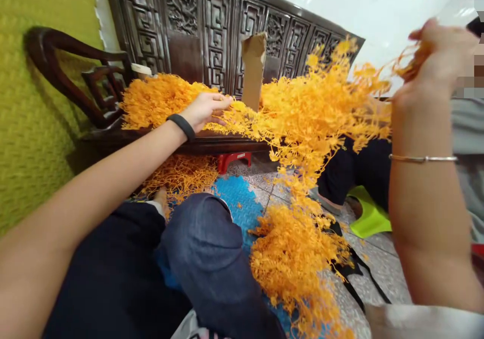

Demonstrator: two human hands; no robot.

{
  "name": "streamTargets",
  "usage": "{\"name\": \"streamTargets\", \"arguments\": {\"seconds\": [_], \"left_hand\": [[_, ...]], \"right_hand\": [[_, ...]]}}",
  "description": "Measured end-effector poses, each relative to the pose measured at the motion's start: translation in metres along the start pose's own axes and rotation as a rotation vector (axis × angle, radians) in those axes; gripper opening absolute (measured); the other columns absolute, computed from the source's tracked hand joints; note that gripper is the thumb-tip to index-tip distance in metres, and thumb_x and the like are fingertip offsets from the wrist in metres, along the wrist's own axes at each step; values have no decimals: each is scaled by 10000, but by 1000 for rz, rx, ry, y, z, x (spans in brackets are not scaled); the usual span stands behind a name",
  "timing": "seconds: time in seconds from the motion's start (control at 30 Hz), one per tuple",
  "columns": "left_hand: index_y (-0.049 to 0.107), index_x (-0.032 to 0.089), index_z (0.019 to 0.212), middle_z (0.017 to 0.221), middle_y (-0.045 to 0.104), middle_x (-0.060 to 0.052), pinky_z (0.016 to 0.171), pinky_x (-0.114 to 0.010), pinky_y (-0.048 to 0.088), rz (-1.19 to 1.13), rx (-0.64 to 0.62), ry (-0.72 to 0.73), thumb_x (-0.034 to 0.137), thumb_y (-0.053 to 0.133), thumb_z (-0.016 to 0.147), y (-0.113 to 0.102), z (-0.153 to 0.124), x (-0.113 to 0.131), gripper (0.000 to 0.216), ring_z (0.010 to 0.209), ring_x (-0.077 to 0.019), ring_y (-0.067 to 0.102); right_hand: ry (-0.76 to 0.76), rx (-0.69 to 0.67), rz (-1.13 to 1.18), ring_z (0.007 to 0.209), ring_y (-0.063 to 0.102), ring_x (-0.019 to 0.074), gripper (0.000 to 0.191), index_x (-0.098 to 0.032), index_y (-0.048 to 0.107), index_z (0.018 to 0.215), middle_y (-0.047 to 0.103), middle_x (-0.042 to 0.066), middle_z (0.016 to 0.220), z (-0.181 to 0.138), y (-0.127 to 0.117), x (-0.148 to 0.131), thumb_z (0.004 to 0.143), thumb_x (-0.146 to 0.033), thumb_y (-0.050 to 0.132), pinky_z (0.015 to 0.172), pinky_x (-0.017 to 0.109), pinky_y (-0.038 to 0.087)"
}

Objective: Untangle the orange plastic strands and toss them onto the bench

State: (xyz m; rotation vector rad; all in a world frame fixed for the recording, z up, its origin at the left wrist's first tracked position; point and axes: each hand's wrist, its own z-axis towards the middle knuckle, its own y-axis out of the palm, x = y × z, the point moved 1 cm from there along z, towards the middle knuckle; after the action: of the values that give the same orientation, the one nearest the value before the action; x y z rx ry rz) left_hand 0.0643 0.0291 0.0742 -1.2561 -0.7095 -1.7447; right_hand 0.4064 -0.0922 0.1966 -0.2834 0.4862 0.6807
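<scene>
My left hand (207,110), wearing a black wristband, reaches over the bench with its fingers pinched on the edge of a tangled bunch of orange artificial flowers (310,112). The raised right hand (434,57), with a thin bracelet on its wrist, is closed round the stem ends of this bunch. Between the two hands the bunch hangs spread out, trailing down toward a heap of the same flowers (291,258) by my knee. Another orange pile (162,97) lies on the bench seat behind my left hand.
A dark carved wooden bench (185,52) stands ahead, with an upright cardboard piece (252,72) on it. Below are orange stems (185,175), a red stool (234,161), blue mat (238,198) and lime-green plastic seat (368,213). Another person's grey sleeve (469,127) is at right.
</scene>
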Motion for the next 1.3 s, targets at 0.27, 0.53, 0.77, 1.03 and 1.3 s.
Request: {"name": "streamTargets", "arguments": {"seconds": [0.27,0.53,0.77,1.03,1.3], "left_hand": [[564,142,689,688,638,-12,655,-255,500,145,-133,192,196,645,768,16,-13,15,126,656,-111,619],[553,164,738,694,620,-6,459,-211,459,50,-205,197,263,689,740,23,-29,7,168,524,-100,576],[550,155,784,690,621,4,574,-200,501,-28,-22,230,306,663,777,7,-39,28,189,627,-104,626],[543,160,806,708,607,28,680,-231,512,-81,71,253,174,538,870,-1,-52,41,66,659,-82,615],[549,152,762,688,604,30,635,-210,487,-82,-95,220,249,599,830,26,-53,30,128,653,-83,617]], "right_hand": [[55,210,135,543,456,32,76,-127,551,708,497,-44,645,-92,60,-24,738,-161,612,483,182,329],[296,-725,128,745,605,161,699,-192,437,1090,612,45,911,-191,152,-40,517,-344,808,618,288,503],[305,-864,314,652,568,121,266,-182,501,727,584,-2,730,-201,175,-12,648,-344,696,654,295,496],[383,-452,521,602,574,102,204,-232,388,749,528,-65,642,-181,141,5,682,-212,579,728,339,532],[79,-902,254,1130,522,206,544,-257,386,1212,568,71,1166,-236,162,-18,739,-347,641,991,414,404]]}}
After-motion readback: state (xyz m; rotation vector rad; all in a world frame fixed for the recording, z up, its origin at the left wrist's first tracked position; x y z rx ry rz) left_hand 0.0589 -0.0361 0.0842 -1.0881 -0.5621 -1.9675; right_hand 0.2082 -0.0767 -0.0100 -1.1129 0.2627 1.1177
